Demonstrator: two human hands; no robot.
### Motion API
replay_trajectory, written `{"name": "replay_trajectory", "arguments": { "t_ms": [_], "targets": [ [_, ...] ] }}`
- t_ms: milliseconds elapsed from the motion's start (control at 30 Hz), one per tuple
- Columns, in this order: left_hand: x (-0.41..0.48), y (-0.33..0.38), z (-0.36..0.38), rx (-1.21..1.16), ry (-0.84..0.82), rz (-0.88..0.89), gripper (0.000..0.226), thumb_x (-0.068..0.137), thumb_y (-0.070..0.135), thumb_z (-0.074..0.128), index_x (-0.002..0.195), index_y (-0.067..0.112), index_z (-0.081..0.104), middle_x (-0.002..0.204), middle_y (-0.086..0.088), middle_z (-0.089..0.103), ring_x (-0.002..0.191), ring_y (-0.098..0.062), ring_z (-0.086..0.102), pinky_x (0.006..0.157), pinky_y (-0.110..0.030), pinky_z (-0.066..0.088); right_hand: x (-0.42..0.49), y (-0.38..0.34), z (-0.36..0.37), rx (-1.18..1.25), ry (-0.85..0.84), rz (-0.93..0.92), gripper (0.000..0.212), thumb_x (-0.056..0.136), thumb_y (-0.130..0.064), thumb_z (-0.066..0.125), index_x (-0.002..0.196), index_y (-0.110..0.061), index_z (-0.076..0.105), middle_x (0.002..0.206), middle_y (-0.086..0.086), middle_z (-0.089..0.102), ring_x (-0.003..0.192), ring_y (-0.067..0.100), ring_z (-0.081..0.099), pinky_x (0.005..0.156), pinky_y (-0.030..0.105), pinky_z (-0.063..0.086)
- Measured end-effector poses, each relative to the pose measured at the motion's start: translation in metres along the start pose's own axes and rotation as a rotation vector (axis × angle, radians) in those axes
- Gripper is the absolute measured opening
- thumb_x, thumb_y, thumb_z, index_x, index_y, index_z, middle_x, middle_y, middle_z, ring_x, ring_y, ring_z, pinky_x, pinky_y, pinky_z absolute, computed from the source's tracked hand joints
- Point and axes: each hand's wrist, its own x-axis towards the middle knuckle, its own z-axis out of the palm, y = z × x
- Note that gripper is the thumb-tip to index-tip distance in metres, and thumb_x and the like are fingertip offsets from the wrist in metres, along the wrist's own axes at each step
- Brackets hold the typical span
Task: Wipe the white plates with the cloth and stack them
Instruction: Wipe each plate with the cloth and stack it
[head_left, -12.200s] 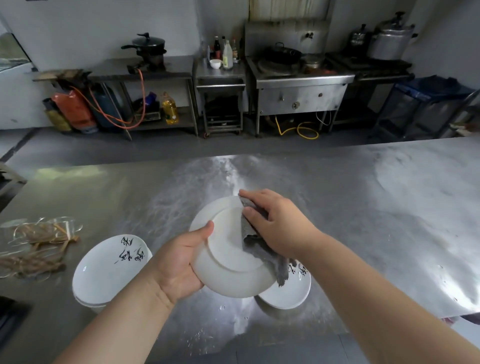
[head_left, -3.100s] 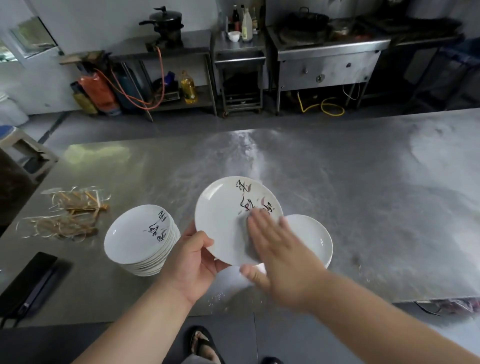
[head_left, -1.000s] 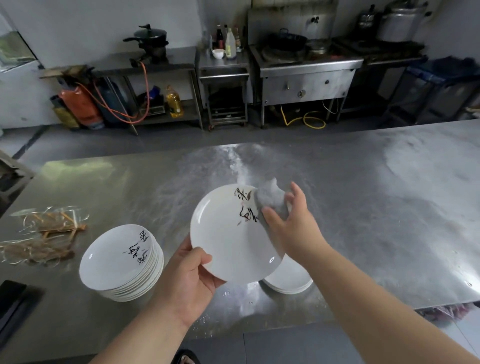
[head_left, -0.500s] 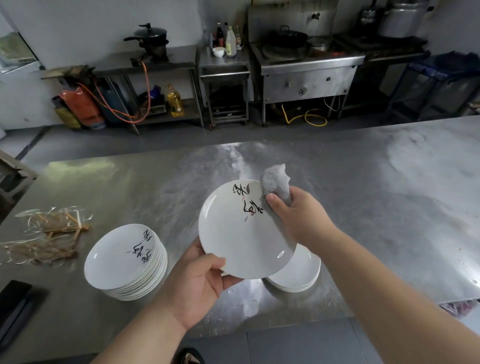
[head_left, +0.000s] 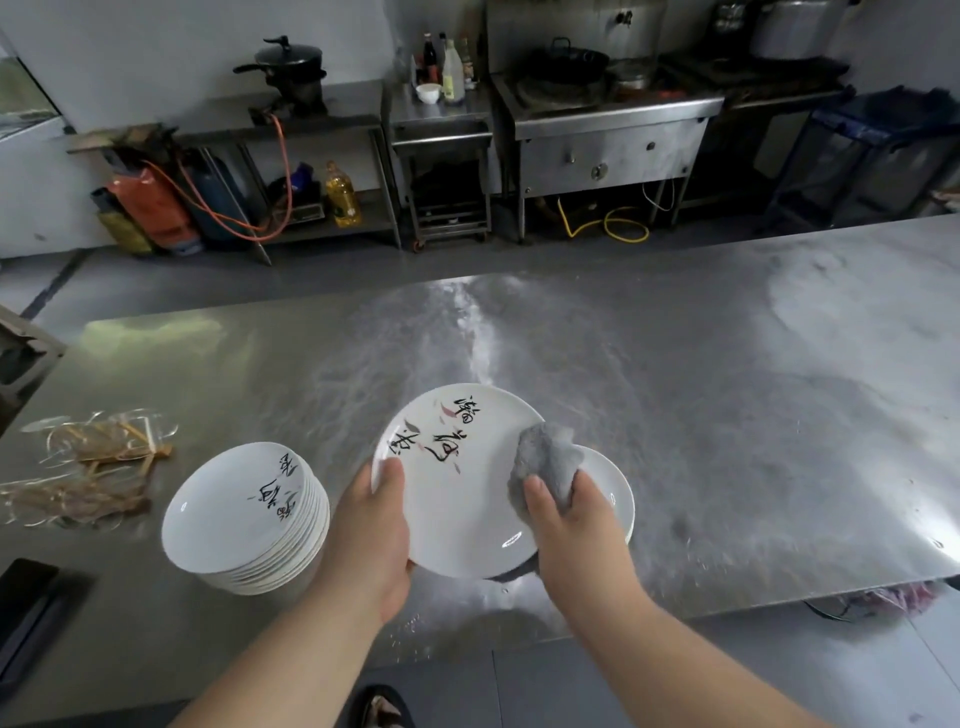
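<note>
Left hand (head_left: 371, 530) grips the plate (head_left: 457, 499) by its left rim, thumb on top, over the worktop's (head_left: 675, 389) near edge. Right hand (head_left: 571, 519) is bunched round the grey cloth (head_left: 545, 460), pressing it on the plate's right side. Half a second back the cloth was up at the far rim, so the face looks about done imo. Probably goes on the stack (head_left: 244, 519) at the left next, more waiting in the pile (head_left: 608, 493) underneath

Black brush-written Chinese characters (head_left: 453, 441), flecked with small reddish strokes, run across the face of the white plate (head_left: 462, 525) held above the steel table (head_left: 701, 395), and similar calligraphy marks the top plate of the stack (head_left: 234, 519) beside it, none clearly legible.
</note>
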Motion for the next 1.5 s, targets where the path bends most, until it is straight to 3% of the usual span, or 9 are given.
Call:
{"name": "replay_trajectory", "arguments": {
  "t_ms": [167,400,533,633,733,900,1000,1233,1500],
  "targets": [
    [-0.002,-0.008,0.012,-0.108,-0.003,0.030,0.036,0.114,0.033,0.045,0.098,0.046,0.074,0.100,0.011,0.081,0.085,-0.011,0.079,0.056,-0.028,0.060,0.050,-0.036,-0.022,-0.334,0.003,-0.156,0.019,0.098,-0.038,0.064,0.095,-0.019,0.065,0.082,-0.004,0.070,0.075,0.016,0.065,0.061,0.028,0.045],
    [0.005,-0.004,0.028,-0.245,0.075,0.103,0.028,0.109,0.042,0.045,0.105,0.056,0.069,0.103,0.018,0.079,0.089,-0.010,0.078,0.067,-0.038,0.062,0.026,-0.012,0.005,0.011,0.055,-0.144,0.011,0.100,-0.038,0.061,0.095,-0.029,0.063,0.077,-0.021,0.071,0.065,-0.008,0.065,0.048,0.007,0.042],
    [0.010,-0.013,0.014,-0.331,-0.114,0.008,0.031,0.105,0.015,0.056,0.130,0.030,0.066,0.125,-0.004,0.077,0.106,-0.025,0.077,0.072,-0.044,0.063,0.047,-0.020,-0.015,-0.084,-0.014,-0.115,0.017,0.102,-0.036,0.061,0.107,-0.023,0.069,0.087,-0.004,0.075,0.072,0.010,0.072,0.053,0.022,0.053],
    [0.018,-0.001,-0.001,-0.307,-0.220,-0.114,0.047,0.090,0.036,0.067,0.135,0.023,0.064,0.132,-0.013,0.074,0.109,-0.029,0.076,0.075,-0.050,0.064,0.073,-0.051,-0.041,-0.335,-0.267,-0.230,0.014,0.101,-0.036,0.063,0.106,-0.026,0.071,0.093,-0.002,0.078,0.087,0.022,0.075,0.074,0.034,0.058],
    [0.025,0.006,-0.002,-0.106,-0.196,-0.153,0.042,0.102,0.047,0.059,0.133,0.019,0.067,0.124,-0.009,0.078,0.110,-0.032,0.076,0.098,-0.059,0.058,0.084,-0.066,-0.047,-0.445,-0.452,-0.216,0.017,0.101,-0.039,0.063,0.104,-0.025,0.072,0.093,-0.003,0.079,0.088,0.022,0.075,0.080,0.036,0.058],
    [0.029,-0.007,0.020,-0.171,0.067,-0.033,0.024,0.111,0.041,0.050,0.109,0.031,0.071,0.098,0.004,0.082,0.086,-0.022,0.081,0.078,-0.054,0.066,0.055,-0.015,-0.009,-0.230,0.018,-0.191,0.026,0.103,-0.042,0.054,0.090,-0.021,0.062,0.069,-0.010,0.069,0.059,0.004,0.064,0.052,0.009,0.043],
    [0.027,-0.022,0.028,-0.222,0.125,-0.005,0.022,0.112,0.043,0.047,0.113,0.036,0.067,0.096,0.010,0.081,0.084,-0.016,0.080,0.059,-0.036,0.063,0.029,0.021,0.013,0.055,-0.113,0.063,0.028,0.099,-0.053,0.048,0.105,-0.029,0.059,0.085,-0.002,0.079,0.069,0.026,0.077,0.078,0.035,0.060],
    [0.017,-0.036,0.042,-0.320,0.161,-0.084,0.022,0.112,0.037,0.047,0.117,0.034,0.068,0.112,-0.001,0.080,0.094,-0.024,0.080,0.065,-0.039,0.064,0.089,-0.022,-0.017,-0.312,0.003,-0.160,0.020,0.103,-0.041,0.056,0.092,-0.025,0.061,0.078,-0.011,0.066,0.068,0.005,0.059,0.053,0.018,0.036],
    [0.017,-0.043,0.070,-0.121,0.218,-0.064,0.032,0.112,0.043,0.039,0.131,0.030,0.062,0.127,-0.004,0.074,0.116,-0.034,0.070,0.104,-0.058,0.054,0.031,0.055,0.025,-0.026,-0.043,0.210,0.032,0.096,-0.053,0.057,0.094,-0.023,0.067,0.081,-0.007,0.076,0.081,0.016,0.073,0.079,0.037,0.059]
  ]
}}
